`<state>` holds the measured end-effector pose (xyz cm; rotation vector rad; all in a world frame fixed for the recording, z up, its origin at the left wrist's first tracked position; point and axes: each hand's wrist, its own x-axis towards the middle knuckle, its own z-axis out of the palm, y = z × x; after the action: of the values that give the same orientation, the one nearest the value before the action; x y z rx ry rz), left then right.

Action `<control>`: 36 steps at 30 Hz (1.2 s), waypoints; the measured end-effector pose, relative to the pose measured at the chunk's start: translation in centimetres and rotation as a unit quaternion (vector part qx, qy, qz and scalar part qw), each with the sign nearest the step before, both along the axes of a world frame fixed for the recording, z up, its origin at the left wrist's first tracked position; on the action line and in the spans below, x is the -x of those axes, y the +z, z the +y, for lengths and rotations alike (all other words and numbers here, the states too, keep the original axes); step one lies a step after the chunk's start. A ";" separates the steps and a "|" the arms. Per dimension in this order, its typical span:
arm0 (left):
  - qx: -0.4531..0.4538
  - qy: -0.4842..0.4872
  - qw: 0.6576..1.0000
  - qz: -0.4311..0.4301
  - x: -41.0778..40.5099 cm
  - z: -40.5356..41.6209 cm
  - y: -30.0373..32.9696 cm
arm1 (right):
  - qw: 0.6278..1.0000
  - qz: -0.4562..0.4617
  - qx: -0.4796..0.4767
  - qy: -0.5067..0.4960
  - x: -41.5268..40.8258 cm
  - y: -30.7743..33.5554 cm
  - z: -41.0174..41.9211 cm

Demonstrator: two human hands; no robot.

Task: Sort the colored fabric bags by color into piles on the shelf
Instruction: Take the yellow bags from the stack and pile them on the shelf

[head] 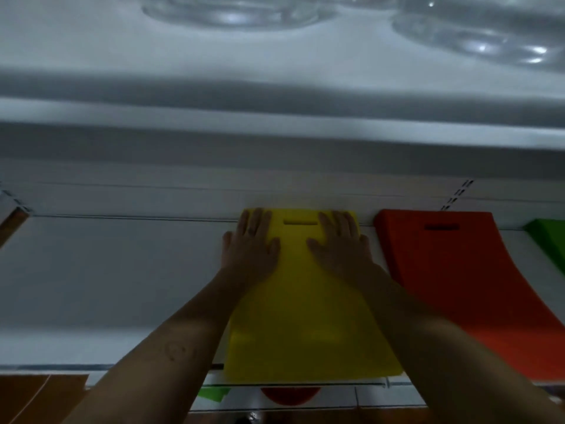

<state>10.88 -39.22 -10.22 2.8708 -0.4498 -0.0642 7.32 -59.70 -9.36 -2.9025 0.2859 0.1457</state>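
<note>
A yellow fabric bag (308, 301) is lying flat on the white shelf (116, 270), its long side running from the front lip back to the rear wall, and its bottom edge is hanging slightly past the shelf's front rim. It is looking smooth and evenly coloured, with a narrow die-cut handle slot near the far end and squared corners; whether one bag or a stack is sitting there cannot be told from its thickness. The left hand (250, 249) is pressing down on the bag's far left corner with its fingers spread and nearly straight, the thumb pointing inward across the fabric and the little finger lying off the edge on the shelf. The right hand (339, 246) is mirroring it on the far right corner, palm down, fingers extended and gripping nothing. Just beside the yellow one, on the right and not touching it, an orange-red bag (464, 289) of the same cut is lying on the same shelf, showing noticeable thickness at its edge and its own handle slot. Further right, a green bag (550, 240) is showing only a corner at the frame's edge. Below the shelf front, scraps of green fabric (214, 393) and red fabric (290, 396) are peeking out. On the shelf above, clear glass vessels (477, 32) are standing, blurred.
</note>
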 end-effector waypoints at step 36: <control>0.015 -0.026 0.999 -0.046 12.2 -0.8 4.9 | 0.993 -0.103 -0.022 -0.049 15.0 5.4 -0.4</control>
<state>-1.34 -39.99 -5.32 2.8407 -0.5368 0.0644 -7.67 -60.13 -4.00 -2.8224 0.3819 -0.1612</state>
